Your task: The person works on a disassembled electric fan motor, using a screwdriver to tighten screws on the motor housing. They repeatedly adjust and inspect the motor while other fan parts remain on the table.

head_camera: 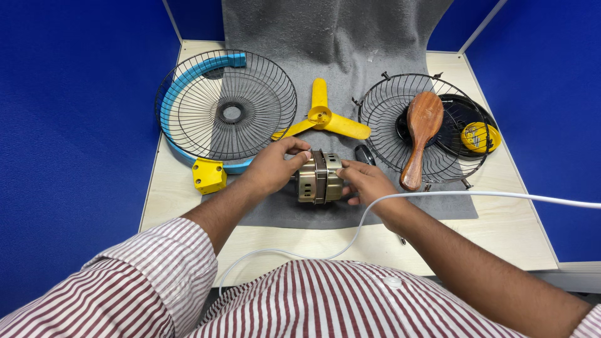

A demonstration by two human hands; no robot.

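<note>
Motor: one brass-coloured fan motor [320, 178] is held on the grey mat [375, 69], mid-tabletop.
Fingers: left hand [270, 168] and right hand [369, 183] are pinched on its ends.
Risk: the white cord [438, 195] may likely snag, tugging it.
Count: two wire guards [226, 103], one yellow blade [322, 117], one wooden brush [421, 134].

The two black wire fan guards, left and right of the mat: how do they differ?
The left black wire fan guard has a blue rim band and lies empty; the right black wire fan guard has no band and holds a brown wooden brush. The left looks larger. Both lie flat, untouched by either hand.
</note>
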